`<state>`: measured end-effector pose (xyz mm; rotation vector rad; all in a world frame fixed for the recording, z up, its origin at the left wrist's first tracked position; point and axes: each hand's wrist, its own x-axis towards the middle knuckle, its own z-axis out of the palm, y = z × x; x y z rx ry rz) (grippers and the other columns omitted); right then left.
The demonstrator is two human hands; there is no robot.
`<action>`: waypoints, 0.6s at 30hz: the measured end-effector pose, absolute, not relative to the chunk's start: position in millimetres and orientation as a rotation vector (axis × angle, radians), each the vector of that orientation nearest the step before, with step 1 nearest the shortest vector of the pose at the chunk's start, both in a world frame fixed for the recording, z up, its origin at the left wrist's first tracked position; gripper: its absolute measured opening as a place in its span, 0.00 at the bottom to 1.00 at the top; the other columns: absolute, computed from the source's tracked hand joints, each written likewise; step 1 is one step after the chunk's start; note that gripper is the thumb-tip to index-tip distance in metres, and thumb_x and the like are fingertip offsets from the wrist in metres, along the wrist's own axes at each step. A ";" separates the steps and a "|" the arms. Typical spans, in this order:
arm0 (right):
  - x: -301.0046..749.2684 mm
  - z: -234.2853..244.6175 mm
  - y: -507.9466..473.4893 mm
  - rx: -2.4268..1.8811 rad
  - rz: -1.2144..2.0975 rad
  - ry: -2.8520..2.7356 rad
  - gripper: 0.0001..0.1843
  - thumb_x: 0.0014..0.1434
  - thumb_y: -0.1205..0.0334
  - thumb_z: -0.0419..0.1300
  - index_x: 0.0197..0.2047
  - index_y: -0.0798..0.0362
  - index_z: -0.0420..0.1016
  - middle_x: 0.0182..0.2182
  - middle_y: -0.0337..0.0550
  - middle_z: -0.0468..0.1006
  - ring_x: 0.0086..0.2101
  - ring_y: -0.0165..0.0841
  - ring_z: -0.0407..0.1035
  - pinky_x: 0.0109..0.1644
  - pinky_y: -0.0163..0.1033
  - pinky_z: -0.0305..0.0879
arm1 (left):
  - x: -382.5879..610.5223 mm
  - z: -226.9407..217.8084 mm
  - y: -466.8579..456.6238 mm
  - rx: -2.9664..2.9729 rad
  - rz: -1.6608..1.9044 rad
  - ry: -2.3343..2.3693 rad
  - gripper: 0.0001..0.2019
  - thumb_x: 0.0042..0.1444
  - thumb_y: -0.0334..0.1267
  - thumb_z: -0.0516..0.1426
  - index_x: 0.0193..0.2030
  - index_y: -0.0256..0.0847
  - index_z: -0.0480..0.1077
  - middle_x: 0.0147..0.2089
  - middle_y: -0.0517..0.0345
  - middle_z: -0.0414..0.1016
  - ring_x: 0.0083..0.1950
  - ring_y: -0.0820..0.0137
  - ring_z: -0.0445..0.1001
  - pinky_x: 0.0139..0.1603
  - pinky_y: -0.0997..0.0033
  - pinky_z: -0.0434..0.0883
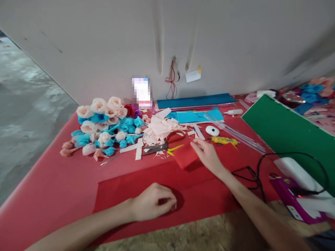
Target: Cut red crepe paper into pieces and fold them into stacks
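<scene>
The person's right hand [208, 155] pinches a small red paper piece [185, 157] between thumb and fingers, at the far edge of the large red sheet [123, 195] on the bench [52, 177], near the scissors [162, 147]. The left hand [154, 203] lies over that sheet, fingers loosely curled with a narrow gap; whether they grip anything cannot be told.

- A red-covered table [54, 184], a wide red sheet [117, 191] spread across its near side
- At the left, a cluster of peach and blue paper flowers [104, 137]
- In the middle, pale paper strips [160, 128] in a loose heap, scissors [162, 146] just in front
- Further right, a round white case [212, 130], a yellow tool [223, 141] and clear sticks [237, 133]
</scene>
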<state>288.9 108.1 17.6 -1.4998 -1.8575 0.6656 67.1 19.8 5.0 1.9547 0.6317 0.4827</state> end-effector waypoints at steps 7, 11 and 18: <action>284.6 38.7 212.9 -1.665 0.437 -1.765 0.19 0.63 0.59 0.43 0.51 0.59 0.64 0.33 0.52 0.74 0.36 0.41 0.71 0.41 0.46 0.65 | 68.0 -4.1 14.7 2.125 0.456 0.548 0.14 0.61 0.32 0.45 0.31 0.35 0.70 0.29 0.51 0.75 0.30 0.75 0.73 0.33 0.80 0.66; 262.2 28.6 188.3 -1.573 0.408 -1.987 0.14 0.58 0.67 0.50 0.46 0.55 0.69 0.39 0.52 0.75 0.43 0.42 0.69 0.47 0.47 0.63 | 66.7 0.8 11.2 2.362 0.377 0.678 0.13 0.61 0.31 0.45 0.31 0.37 0.69 0.28 0.55 0.74 0.29 0.74 0.72 0.31 0.79 0.67; 254.4 4.2 116.3 -1.341 0.410 -2.335 0.12 0.55 0.74 0.52 0.39 0.54 0.73 0.38 0.47 0.76 0.41 0.36 0.68 0.47 0.41 0.64 | 70.6 6.8 -3.0 2.784 -0.063 1.356 0.19 0.55 0.32 0.52 0.54 0.31 0.66 0.55 0.40 0.69 0.52 0.52 0.69 0.49 0.51 0.71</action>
